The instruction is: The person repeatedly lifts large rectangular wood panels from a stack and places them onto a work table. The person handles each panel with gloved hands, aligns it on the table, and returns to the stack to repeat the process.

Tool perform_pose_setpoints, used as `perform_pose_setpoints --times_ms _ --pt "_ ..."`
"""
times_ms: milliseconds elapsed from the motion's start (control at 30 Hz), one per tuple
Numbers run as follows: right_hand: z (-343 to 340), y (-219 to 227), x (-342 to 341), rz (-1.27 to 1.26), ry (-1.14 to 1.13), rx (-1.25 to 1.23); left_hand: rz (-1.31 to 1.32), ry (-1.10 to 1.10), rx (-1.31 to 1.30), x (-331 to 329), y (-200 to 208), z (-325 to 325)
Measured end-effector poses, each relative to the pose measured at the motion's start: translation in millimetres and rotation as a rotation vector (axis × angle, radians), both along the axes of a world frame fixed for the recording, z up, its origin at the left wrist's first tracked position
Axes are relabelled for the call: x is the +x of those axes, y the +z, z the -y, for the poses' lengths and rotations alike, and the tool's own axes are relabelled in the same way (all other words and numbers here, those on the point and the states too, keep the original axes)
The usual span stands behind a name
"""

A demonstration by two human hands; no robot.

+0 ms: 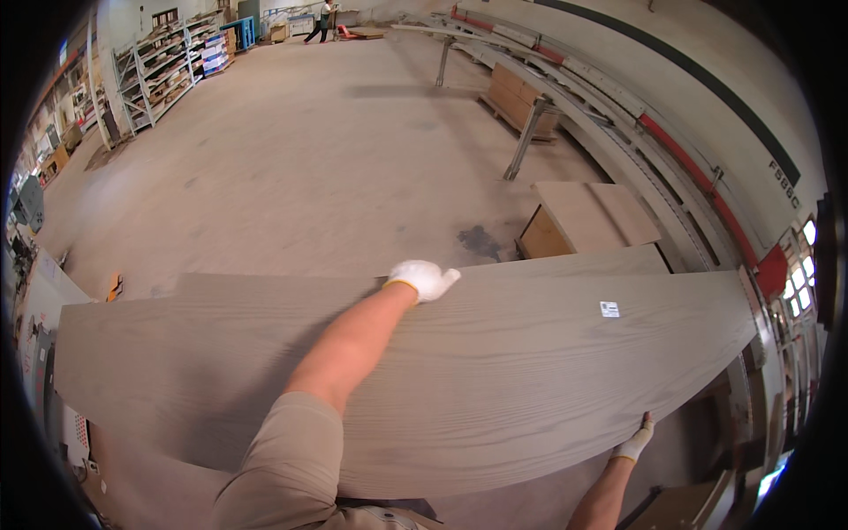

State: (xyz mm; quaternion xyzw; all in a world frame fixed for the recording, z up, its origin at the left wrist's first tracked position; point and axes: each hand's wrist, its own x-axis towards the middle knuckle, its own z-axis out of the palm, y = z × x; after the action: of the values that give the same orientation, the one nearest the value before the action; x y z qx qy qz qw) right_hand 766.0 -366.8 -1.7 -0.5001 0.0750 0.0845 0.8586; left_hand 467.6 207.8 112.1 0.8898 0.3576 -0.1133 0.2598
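Note:
A long grey wood-grain board (495, 371) stretches across the view in front of me, with a small white label (609, 309) toward its right end. My left hand (424, 280), in a white glove, is closed over the far edge near the middle; its fingertips are hidden past that edge. At the near edge, to the right, my right hand (634, 442) grips the same board, its glove leaving dark fingertips showing. Stepped outlines at the left end and along the far edge suggest a second board beneath, but I cannot tell for certain.
A long machine (671, 132) with a red strip and metal rails runs along the right. Beside it stand a stack of brown panels (592, 216) and another stack (519, 93) farther off. Shelving racks (163, 71) line the far left. A person (321, 22) is in the distance.

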Motion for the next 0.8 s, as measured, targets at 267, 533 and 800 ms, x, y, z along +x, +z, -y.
perform_pose_setpoints --times_ms 267,533,800 --pt "-55.7 0.6 -151.1 -0.065 -0.099 0.144 -0.075 0.122 0.058 -97.9 -13.3 -54.3" --pt "-144.0 30.0 -284.3 -0.173 -0.170 0.218 0.020 0.215 0.455 -261.1 -24.6 -103.1" --pt "-196.5 35.7 -426.5 -0.279 -0.016 0.247 0.027 0.202 0.536 -436.9 -29.9 -167.9"
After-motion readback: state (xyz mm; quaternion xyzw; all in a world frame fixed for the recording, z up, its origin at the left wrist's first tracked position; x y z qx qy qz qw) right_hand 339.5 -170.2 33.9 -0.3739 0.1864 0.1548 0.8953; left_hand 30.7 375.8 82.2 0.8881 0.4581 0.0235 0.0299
